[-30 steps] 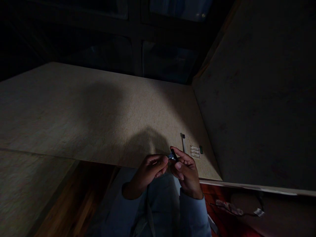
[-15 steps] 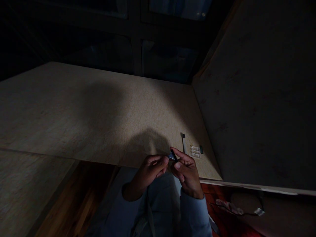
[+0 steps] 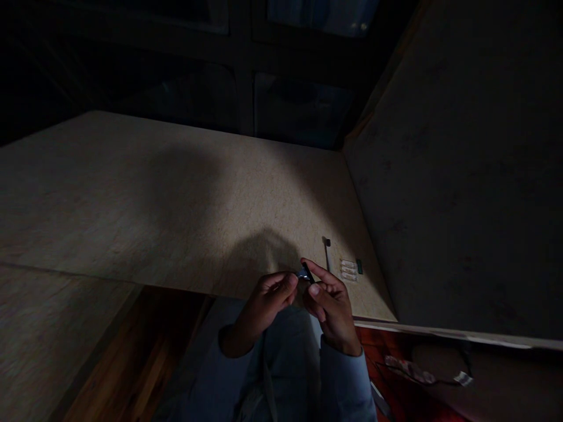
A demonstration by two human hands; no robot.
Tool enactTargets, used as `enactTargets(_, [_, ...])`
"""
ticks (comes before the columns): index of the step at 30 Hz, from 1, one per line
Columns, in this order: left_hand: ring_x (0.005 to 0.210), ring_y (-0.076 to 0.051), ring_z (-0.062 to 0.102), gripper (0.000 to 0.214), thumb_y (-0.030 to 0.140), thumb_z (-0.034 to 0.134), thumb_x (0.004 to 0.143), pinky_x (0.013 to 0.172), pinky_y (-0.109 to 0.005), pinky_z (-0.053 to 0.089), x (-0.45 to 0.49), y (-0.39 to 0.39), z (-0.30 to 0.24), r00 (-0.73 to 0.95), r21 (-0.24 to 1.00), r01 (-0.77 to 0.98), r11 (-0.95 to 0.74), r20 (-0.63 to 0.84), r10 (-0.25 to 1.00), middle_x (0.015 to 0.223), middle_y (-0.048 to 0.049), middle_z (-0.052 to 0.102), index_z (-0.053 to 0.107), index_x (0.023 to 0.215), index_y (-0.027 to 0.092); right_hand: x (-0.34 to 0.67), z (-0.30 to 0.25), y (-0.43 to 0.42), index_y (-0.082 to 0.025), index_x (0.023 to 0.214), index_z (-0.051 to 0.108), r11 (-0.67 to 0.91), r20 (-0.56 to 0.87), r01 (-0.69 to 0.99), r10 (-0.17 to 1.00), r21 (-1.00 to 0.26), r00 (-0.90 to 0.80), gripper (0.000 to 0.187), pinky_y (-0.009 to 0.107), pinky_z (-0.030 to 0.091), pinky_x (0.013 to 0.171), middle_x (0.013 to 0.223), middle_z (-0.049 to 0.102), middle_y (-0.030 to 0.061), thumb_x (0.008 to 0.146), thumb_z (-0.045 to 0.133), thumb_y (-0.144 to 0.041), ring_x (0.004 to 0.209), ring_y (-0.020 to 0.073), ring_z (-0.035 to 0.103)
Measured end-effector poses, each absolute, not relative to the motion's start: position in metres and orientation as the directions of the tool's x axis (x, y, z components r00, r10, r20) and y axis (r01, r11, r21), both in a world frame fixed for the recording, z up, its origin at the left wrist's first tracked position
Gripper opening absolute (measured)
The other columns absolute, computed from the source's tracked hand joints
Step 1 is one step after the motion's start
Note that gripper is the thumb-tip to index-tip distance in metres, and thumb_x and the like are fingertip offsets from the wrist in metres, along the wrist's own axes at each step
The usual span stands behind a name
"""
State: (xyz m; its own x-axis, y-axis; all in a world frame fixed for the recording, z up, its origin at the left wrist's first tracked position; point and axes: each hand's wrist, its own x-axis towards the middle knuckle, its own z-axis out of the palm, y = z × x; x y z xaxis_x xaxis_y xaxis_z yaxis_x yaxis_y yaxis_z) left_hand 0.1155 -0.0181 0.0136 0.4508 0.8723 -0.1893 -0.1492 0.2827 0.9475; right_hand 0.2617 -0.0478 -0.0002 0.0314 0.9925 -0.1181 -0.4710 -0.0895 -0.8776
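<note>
My left hand [image 3: 273, 300] and my right hand [image 3: 329, 302] meet just over the table's near edge, both closed on one small T-shaped piece that looks like a razor head. Its dark bar [image 3: 309, 272] lies between my right thumb and fingertips. The shiny bluish neck [image 3: 301, 274] is pinched by my left thumb and fingers. In the dim light, finer detail on it cannot be made out. Just beyond my right hand lies a thin pale stick [image 3: 328, 255] with a dark tip. Beside it are a clear ribbed plastic tray [image 3: 349, 270] and a small dark green bar [image 3: 359, 266].
The mottled beige table [image 3: 246, 193] runs off to the left. A dark panel [image 3: 461, 176] rises along its right side, and dark framed panes [image 3: 303, 108] stand behind. Below right, a cable [image 3: 433, 382] and a red surface [image 3: 387, 363] show.
The small piece has turned slightly in my fingers, so its dark bar shows more edge-on. Both hands have shifted only a little and keep their grip.
</note>
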Motion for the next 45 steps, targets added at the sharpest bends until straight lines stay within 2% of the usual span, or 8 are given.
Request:
enactTargets(9, [0.05,-0.007,0.029,0.057,0.072,0.055,0.083,0.048,-0.025,0.02,0.1135,-0.0177,0.0077,0.461,0.936,-0.172,0.307,-0.198,0.865,0.058,0.0055,0.04,0.049,0.069,0.018,0.2611,0.0047,-0.0461,-0.019,0.113,0.074,-0.068,-0.113,-0.417,0.99,-0.907,0.085,0.042,0.019,0.018,0.041,0.04,0.038,-0.012,0.076,0.081,-0.037,0.039,0.0043,0.022])
enactTargets(18, [0.047,-0.007,0.028,0.058,0.073,0.053,0.083,0.048,-0.025,0.021,0.1124,-0.0185,0.0101,0.482,0.945,-0.171,0.278,-0.166,0.861,0.054,0.006,0.038,0.047,0.065,0.018,0.2583,0.0067,-0.0492,-0.018,0.113,0.074,-0.051,-0.106,-0.426,0.989,-0.903,0.107,0.04,0.019,0.018,0.042,0.04,0.035,-0.0124,0.077,0.08,-0.036,0.039,0.0042,0.019])
enactTargets(26, [0.051,-0.008,0.029,0.058,0.072,0.054,0.084,0.049,-0.027,0.02,0.1171,-0.0207,0.0097,0.4,0.954,-0.153,0.258,-0.179,0.899,0.057,0.0044,0.04,0.048,0.064,0.018,0.2589,0.0088,-0.048,-0.018,0.111,0.074,-0.041,-0.102,-0.383,0.985,-0.923,0.141,0.04,0.019,0.02,0.042,0.04,0.035,-0.0123,0.076,0.081,-0.035,0.04,0.005,0.021])
enactTargets(31, [0.05,-0.008,0.027,0.058,0.072,0.053,0.084,0.049,-0.026,0.019,0.1176,-0.0209,0.0078,0.443,0.948,-0.151,0.281,-0.19,0.876,0.055,0.0054,0.036,0.045,0.062,0.019,0.2602,0.0072,-0.0489,-0.018,0.108,0.075,-0.023,-0.094,-0.396,0.982,-0.918,0.162,0.037,0.02,0.02,0.042,0.04,0.034,-0.0124,0.075,0.081,-0.036,0.039,0.0045,0.018])
enactTargets(37, [0.047,-0.006,0.027,0.06,0.074,0.054,0.082,0.048,-0.026,0.019,0.1177,-0.0195,0.0109,0.47,0.939,-0.18,0.294,-0.18,0.864,0.053,0.006,0.036,0.045,0.062,0.018,0.259,0.0095,-0.0484,-0.02,0.106,0.075,-0.02,-0.093,-0.406,0.982,-0.914,0.162,0.035,0.021,0.033,0.047,0.04,0.033,-0.0132,0.075,0.081,-0.035,0.04,0.0045,0.02])
enactTargets(42, [0.047,-0.006,0.027,0.058,0.071,0.055,0.083,0.047,-0.026,0.018,0.1206,-0.0201,0.0114,0.437,0.932,-0.199,0.302,-0.191,0.879,0.054,0.0057,0.037,0.045,0.062,0.018,0.2614,0.0075,-0.0476,-0.019,0.107,0.075,-0.008,-0.074,-0.374,0.984,-0.927,0.162,0.035,0.019,0.021,0.042,0.04,0.035,-0.0124,0.076,0.081,-0.034,0.039,0.0045,0.021])
enactTargets(45, [0.046,-0.006,0.027,0.058,0.072,0.056,0.082,0.046,-0.025,0.017,0.1215,-0.0195,0.0107,0.439,0.927,-0.199,0.319,-0.207,0.875,0.054,0.0059,0.038,0.047,0.064,0.018,0.2632,0.0041,-0.0473,-0.019,0.107,0.075,-0.002,-0.07,-0.362,0.982,-0.932,0.176,0.035,0.02,0.023,0.043,0.04,0.036,-0.0122,0.076,0.081,-0.033,0.039,0.0046,0.022])
